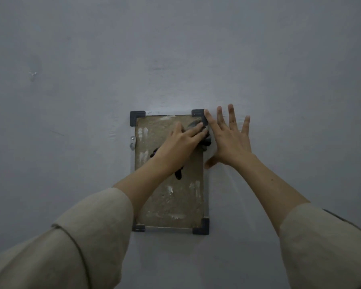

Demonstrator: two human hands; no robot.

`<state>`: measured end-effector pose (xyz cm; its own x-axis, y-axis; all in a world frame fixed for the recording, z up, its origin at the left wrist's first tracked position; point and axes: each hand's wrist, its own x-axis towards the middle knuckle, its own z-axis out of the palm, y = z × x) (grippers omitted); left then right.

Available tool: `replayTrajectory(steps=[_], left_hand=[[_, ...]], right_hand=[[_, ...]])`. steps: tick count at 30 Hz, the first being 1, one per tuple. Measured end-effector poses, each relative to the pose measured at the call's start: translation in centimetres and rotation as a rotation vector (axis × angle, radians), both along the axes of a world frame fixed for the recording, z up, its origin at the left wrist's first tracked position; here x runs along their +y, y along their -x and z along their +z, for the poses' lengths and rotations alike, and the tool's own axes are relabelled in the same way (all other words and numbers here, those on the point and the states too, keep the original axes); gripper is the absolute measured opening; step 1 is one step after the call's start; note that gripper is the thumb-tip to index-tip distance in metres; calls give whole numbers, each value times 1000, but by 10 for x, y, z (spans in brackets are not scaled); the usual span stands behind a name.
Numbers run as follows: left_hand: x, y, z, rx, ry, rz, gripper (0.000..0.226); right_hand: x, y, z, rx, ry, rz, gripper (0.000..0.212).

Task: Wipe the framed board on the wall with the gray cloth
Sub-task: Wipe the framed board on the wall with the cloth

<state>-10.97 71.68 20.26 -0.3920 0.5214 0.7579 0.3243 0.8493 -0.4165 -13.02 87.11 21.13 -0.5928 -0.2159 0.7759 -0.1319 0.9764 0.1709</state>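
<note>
A framed board (171, 203) hangs upright on the wall, with a brown speckled face, white smears, a thin metal frame and dark corner caps. My left hand (181, 142) presses the gray cloth (205, 141) flat against the board's upper right part, fingers straight. The cloth shows as dark folds past my fingertips and below my wrist. My right hand (227, 138) lies spread flat on the wall just right of the frame, its forefinger touching the top right corner cap.
The pale gray wall (279, 69) fills the view around the board. A small metal hanger bracket (132, 142) sits on the frame's left edge. Both forearms wear loose beige sleeves (88, 236).
</note>
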Motion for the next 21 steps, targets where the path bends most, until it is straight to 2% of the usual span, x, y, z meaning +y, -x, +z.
replayTrajectory(steps=[2, 5, 9, 10, 14, 15, 16, 19, 21], left_hand=[[-15, 2, 13, 17, -46, -33, 64], [-20, 1, 22, 60, -289, -12, 59], [8, -3, -2, -66, -33, -52, 58], [7, -3, -2, -66, -39, -59, 57], [-12, 3, 12, 71, -335, 12, 52], [-12, 3, 10, 68, -357, 22, 52], [-10, 3, 6, 38, -319, 12, 55], [-10, 3, -4, -39, -46, -25, 63], [-23, 5, 5, -40, -95, -54, 66]], right_hand=[[1, 0, 0, 4, 0, 0, 144], [0, 0, -1, 6, 8, 6, 143], [0, -1, -1, 11, 12, 14, 140], [0, -1, 0, 16, 7, 7, 140], [-1, -2, -1, 19, -5, -18, 143], [-2, -2, -1, 15, -5, -21, 143], [-3, -3, -1, 11, -4, -22, 143], [-3, -4, 0, 9, -1, -32, 143], [-3, -3, 0, 9, 2, -34, 143]])
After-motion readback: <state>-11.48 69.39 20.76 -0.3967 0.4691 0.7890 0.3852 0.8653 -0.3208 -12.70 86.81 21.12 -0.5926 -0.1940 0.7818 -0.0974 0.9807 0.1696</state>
